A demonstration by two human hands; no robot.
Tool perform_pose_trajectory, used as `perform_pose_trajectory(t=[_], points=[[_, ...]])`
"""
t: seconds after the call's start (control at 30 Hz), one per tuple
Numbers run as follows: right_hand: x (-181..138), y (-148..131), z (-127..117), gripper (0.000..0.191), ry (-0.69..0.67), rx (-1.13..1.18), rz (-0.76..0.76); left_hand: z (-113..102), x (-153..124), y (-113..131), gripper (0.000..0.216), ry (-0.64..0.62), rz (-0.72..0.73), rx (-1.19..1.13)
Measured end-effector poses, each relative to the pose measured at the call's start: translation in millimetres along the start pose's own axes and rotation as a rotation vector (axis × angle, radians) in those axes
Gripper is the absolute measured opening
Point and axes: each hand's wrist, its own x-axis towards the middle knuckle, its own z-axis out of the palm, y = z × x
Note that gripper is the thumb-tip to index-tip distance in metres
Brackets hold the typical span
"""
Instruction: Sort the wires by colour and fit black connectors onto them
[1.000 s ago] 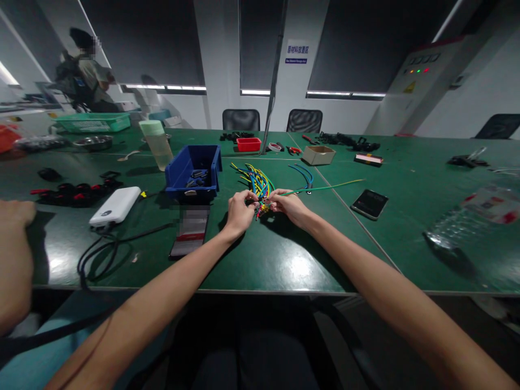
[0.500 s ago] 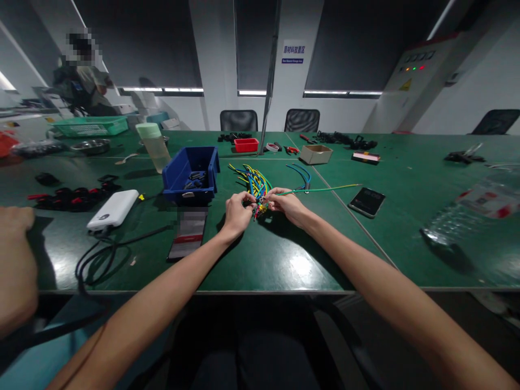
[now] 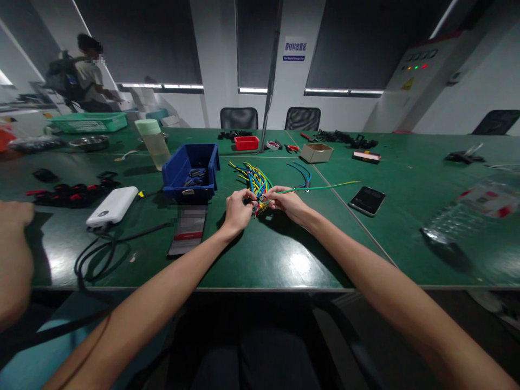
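Observation:
A bundle of blue, yellow and green wires (image 3: 255, 177) lies mid-table, its ends towards me carrying small colored and metal tips. At the near end of the bundle, my left hand (image 3: 239, 212) is closed in a pinch; a small dark thing shows by its fingertips, too small to name. My right hand (image 3: 289, 205) pinches a green-yellow wire (image 3: 331, 187), which stretches out to the right past the hand. Both sets of fingertips nearly meet over the wire tips. Just beyond my right hand lie a few blue wires (image 3: 304, 172).
Left of the bundle stands a blue bin (image 3: 190, 192) holding small dark parts. A phone (image 3: 187, 230), a white power bank (image 3: 112, 207) with a cable and a bottle (image 3: 153, 143) are nearby. Rightward are another phone (image 3: 368, 201), a cardboard box (image 3: 317, 153) and a plastic bottle (image 3: 455, 216). Another person's arm (image 3: 14, 260) enters at left.
My hands stay at the bundle with only slight finger movement. The view has shifted a little. The person in the background has changed posture.

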Motion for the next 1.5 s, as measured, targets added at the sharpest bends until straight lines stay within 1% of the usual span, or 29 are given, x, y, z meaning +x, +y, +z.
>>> perform_pose_trajectory(t=[0.37,0.73,0.9,1.07,1.3,1.5], points=[[-3.2,-2.8,1.0,0.024,-0.010,-0.013,-0.005,-0.9,-0.3,2.6,0.009,-0.004,-0.012,-0.005],[-4.7,-5.1,1.6,0.022,-0.018,-0.021,-0.028,-1.8,-1.7,7.9,0.010,-0.007,-0.001,-0.013],[-3.6,-4.3,0.2,0.022,-0.023,-0.026,-0.046,-2.6,-2.1,8.8,0.011,-0.004,0.015,-0.005],[-4.3,-4.7,0.0,0.023,-0.018,-0.026,-0.028,-2.6,-2.0,7.5,0.013,0.007,0.042,-0.006],[0.6,-1.2,-5.4,0.022,-0.027,-0.047,-0.046,-2.4,-2.1,6.8,0.011,-0.015,0.025,-0.023],[2.5,-0.2,-6.5,0.024,-0.018,-0.065,-0.039,-3.8,-2.6,8.1,0.011,-0.012,0.041,-0.033]])
